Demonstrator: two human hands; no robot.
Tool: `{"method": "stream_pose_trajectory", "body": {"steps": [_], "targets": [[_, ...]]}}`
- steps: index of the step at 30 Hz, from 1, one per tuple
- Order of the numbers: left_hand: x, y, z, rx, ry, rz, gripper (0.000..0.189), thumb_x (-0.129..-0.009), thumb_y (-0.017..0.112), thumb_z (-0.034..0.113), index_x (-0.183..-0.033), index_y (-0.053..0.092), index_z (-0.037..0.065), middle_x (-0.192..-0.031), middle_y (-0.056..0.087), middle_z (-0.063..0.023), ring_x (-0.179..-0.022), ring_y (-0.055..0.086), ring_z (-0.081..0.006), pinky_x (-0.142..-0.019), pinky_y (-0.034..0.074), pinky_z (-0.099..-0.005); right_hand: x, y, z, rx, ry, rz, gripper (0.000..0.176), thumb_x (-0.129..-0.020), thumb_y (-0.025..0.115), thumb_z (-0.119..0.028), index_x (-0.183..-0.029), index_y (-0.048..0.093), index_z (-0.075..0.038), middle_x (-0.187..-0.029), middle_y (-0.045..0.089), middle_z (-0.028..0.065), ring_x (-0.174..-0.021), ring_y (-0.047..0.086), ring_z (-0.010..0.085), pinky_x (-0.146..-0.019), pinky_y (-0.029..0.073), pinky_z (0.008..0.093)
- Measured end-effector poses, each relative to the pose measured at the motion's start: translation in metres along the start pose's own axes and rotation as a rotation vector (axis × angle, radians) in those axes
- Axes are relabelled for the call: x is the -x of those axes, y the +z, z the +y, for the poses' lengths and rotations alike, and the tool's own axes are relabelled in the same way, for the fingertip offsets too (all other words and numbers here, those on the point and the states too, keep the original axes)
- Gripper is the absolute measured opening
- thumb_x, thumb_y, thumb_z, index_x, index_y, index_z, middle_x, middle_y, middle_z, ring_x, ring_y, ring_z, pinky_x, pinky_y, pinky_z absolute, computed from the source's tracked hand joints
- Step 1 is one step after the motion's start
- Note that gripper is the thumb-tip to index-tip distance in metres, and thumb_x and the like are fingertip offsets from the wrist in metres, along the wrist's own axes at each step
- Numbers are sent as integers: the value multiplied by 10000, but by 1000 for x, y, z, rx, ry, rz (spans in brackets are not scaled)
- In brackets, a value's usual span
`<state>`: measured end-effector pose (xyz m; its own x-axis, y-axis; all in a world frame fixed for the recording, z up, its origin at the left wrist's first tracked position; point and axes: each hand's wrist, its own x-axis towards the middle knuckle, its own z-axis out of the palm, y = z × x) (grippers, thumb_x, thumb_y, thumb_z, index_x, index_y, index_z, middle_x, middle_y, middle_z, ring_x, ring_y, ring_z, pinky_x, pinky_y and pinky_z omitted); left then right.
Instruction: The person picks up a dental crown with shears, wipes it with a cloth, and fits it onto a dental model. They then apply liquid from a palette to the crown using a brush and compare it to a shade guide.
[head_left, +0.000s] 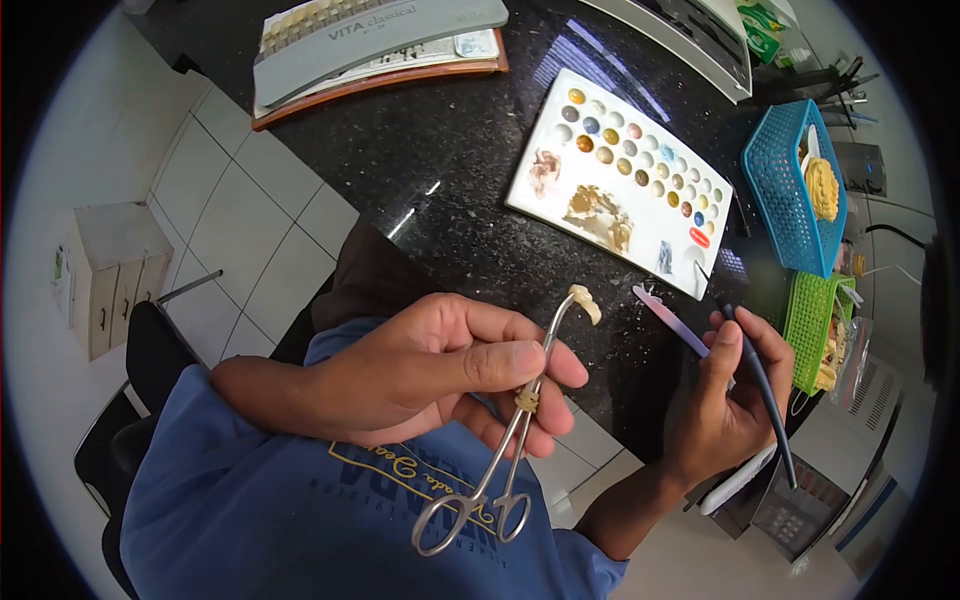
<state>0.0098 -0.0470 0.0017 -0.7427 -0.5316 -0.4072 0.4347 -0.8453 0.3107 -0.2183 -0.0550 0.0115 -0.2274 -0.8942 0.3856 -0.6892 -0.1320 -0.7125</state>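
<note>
My left hand (480,370) is wrapped round metal forceps (492,472) with curved tips, their ring handles hanging down. A small cream-coloured dental piece (585,304) is clamped in the tips. On the right, my right hand (735,390) pinches a dark slender brush or pen (765,385), slanting down past the palm. A pinkish-purple flat tool (672,320) lies beside those fingers, partly hidden by them. Above both hands sits a white palette (648,165) with rows of coloured wells and brown smears.
At the upper left lies a grey VITA classical shade guide (385,50) on a brown-edged folder. A blue basket (775,180) and a green basket (803,325) stand on the right. A white-edged device (680,40) is at the top. A cabinet (120,260) stands left.
</note>
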Motion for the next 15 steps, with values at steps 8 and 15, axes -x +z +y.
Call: {"method": "stream_pose_trajectory", "body": {"steps": [8,15], "targets": [[-1,0,1,-2,9,-16,325,-954,439,224,-1106,502,-57,-896,633,-159,-822,656,-212,-679,548,-274,44,8,-25,-313,-170,55,255,-858,610,-229,-947,462,-41,-695,541,105,-549,556,162,-490,441,222],[-1,0,0,-12,10,-19,320,-957,436,222,-1109,503,-52,-901,629,-153,-821,650,-203,-680,539,-269,56,28,-22,-367,-175,52,264,-887,544,-278,-970,478,-37,-633,519,113,-522,479,136,-444,371,200]]}}
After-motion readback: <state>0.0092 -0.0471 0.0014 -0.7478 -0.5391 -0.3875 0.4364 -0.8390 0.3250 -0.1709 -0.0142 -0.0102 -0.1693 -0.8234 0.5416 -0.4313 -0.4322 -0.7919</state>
